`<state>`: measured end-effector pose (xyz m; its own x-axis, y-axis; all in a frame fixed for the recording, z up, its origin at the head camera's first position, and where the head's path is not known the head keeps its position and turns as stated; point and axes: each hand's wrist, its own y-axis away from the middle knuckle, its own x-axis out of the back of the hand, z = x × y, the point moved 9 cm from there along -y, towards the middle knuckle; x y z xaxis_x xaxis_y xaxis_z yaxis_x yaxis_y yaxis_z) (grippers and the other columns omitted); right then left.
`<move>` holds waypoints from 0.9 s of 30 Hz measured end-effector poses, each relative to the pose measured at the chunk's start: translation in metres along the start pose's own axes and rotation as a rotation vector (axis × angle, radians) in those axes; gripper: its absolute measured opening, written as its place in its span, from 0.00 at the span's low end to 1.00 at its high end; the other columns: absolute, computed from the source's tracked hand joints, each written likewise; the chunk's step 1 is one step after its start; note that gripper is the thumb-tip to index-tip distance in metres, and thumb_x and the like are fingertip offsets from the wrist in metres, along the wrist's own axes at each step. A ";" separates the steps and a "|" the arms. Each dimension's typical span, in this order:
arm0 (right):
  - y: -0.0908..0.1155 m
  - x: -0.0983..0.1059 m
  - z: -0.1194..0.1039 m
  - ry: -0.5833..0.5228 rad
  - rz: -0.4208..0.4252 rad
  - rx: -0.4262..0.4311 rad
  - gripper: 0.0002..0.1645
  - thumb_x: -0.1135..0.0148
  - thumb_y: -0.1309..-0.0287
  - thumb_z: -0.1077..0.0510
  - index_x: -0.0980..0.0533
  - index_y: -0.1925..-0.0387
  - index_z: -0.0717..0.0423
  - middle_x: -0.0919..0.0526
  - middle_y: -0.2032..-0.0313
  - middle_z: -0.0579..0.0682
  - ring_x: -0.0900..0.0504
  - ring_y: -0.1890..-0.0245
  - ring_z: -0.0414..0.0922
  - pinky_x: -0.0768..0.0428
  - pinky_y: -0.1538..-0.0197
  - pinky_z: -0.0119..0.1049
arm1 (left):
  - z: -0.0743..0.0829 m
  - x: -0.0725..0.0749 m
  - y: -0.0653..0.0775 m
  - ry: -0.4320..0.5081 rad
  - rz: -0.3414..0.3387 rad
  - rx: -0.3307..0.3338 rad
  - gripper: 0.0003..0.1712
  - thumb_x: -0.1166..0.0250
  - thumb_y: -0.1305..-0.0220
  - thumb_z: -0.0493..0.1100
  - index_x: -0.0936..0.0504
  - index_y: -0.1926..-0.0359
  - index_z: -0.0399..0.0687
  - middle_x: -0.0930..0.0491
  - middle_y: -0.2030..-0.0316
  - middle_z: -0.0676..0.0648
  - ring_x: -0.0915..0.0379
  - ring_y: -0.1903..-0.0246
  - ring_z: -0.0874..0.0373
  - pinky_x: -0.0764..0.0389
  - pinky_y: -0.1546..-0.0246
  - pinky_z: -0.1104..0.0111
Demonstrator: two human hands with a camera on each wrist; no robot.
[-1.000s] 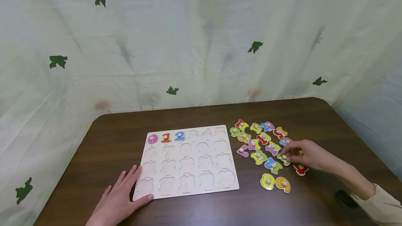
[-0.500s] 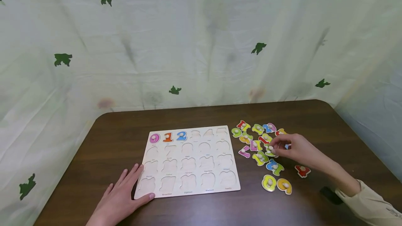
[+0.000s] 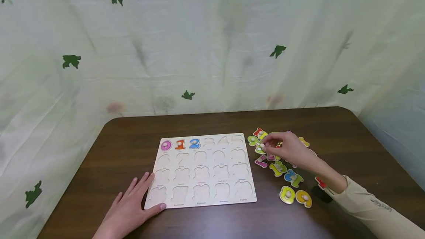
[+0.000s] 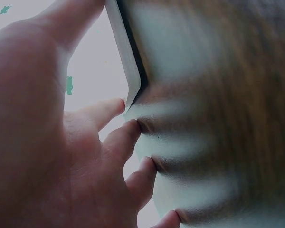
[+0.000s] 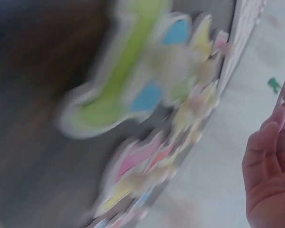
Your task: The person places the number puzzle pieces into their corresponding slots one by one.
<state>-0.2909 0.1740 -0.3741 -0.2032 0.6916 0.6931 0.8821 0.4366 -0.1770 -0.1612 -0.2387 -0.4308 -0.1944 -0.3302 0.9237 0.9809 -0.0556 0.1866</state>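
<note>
My left hand (image 3: 129, 205) rests at the lower left corner of the white wooden puzzle board (image 3: 253, 194), thumb over the front edge and fingers spread along the left side. My right hand (image 3: 289, 148) pinches a green number puzzle piece (image 3: 260, 150) by its round knob, just right of the board and over other pieces. In the right wrist view the held piece (image 5: 283, 88) shows only as a thin edge between fingertips. A purple 0 (image 3: 166, 145), an orange 1 (image 3: 180, 144) and a blue 2 (image 3: 194, 143) sit in the board's top row.
Loose number pieces lie right of the board, some hidden beneath my right hand. Nearer me are a yellow piece (image 3: 287, 194) and an orange piece (image 3: 303, 198). My sleeve partly covers a red piece (image 3: 320, 183). A leaf-patterned curtain (image 3: 199, 65) hangs behind the table.
My right hand has moved left and away from me with the green puzzle piece, from the right of the pile towards the board. My left hand has stayed on the board's corner.
</note>
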 end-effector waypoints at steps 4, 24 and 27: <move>-0.016 -0.010 -0.009 -0.044 0.013 -0.044 0.04 0.29 0.43 0.57 0.17 0.65 0.46 0.19 0.72 0.41 0.21 0.72 0.43 0.24 0.75 0.33 | 0.000 0.000 0.000 -0.003 0.001 0.001 0.64 0.42 0.54 0.84 0.45 0.23 0.53 0.46 0.26 0.41 0.56 0.29 0.32 0.51 0.42 0.28; -0.107 -0.091 -0.042 -0.086 -0.145 -0.055 0.05 0.30 0.44 0.60 0.15 0.64 0.52 0.17 0.72 0.42 0.24 0.71 0.43 0.27 0.68 0.35 | -0.001 0.003 0.001 -0.008 0.012 0.011 0.63 0.42 0.54 0.83 0.44 0.23 0.55 0.46 0.26 0.42 0.55 0.28 0.34 0.51 0.41 0.29; -0.117 -0.102 -0.039 -0.093 -0.174 -0.091 0.05 0.29 0.43 0.60 0.14 0.64 0.53 0.16 0.71 0.43 0.24 0.70 0.44 0.26 0.68 0.35 | -0.001 0.003 0.002 0.001 0.011 0.012 0.63 0.42 0.54 0.83 0.44 0.23 0.56 0.46 0.25 0.43 0.56 0.28 0.35 0.51 0.40 0.30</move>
<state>-0.3567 0.0296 -0.3968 -0.3902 0.6622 0.6397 0.8641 0.5033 0.0061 -0.1597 -0.2403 -0.4279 -0.1837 -0.3319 0.9252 0.9827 -0.0406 0.1806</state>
